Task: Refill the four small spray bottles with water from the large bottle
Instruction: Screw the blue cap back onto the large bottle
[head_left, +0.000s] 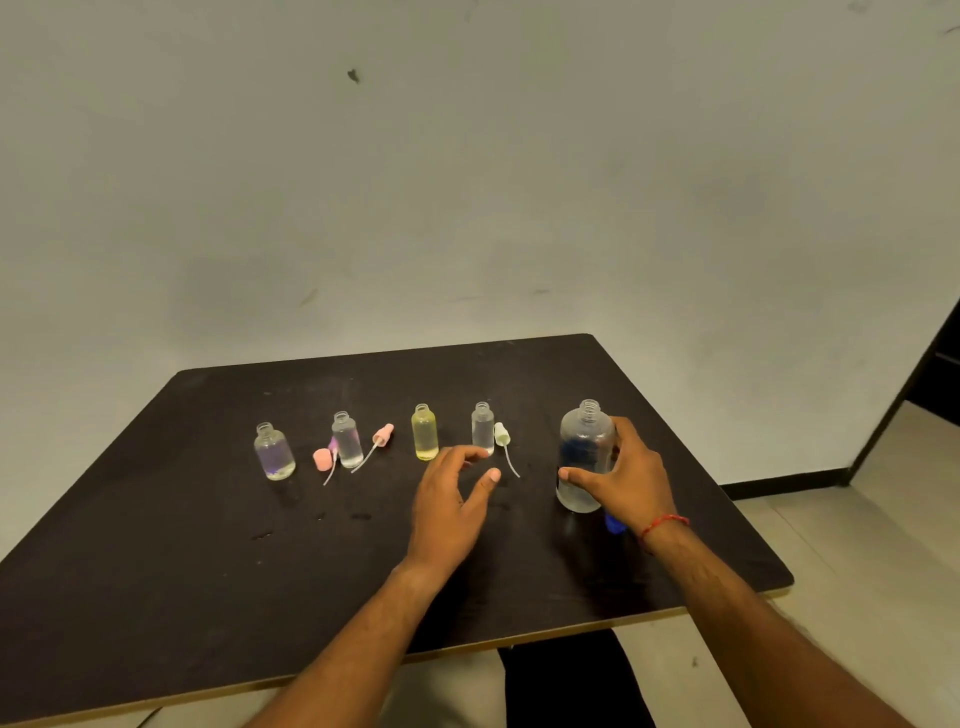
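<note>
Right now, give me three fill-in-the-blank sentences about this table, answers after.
1. The right hand grips the ____ bottle.
2. The left hand holds ____.
3. The third small bottle from the left looks ____ in colour.
Answers: large; nothing; yellow

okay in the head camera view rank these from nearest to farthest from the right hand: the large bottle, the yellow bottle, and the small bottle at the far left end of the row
1. Large bottle: gripped by the right hand, at the row's right end.
2. Yellow bottle: mid-row, beyond the open left hand.
3. Far-left small bottle: at the opposite end of the row, with a faint purple tint.
</note>
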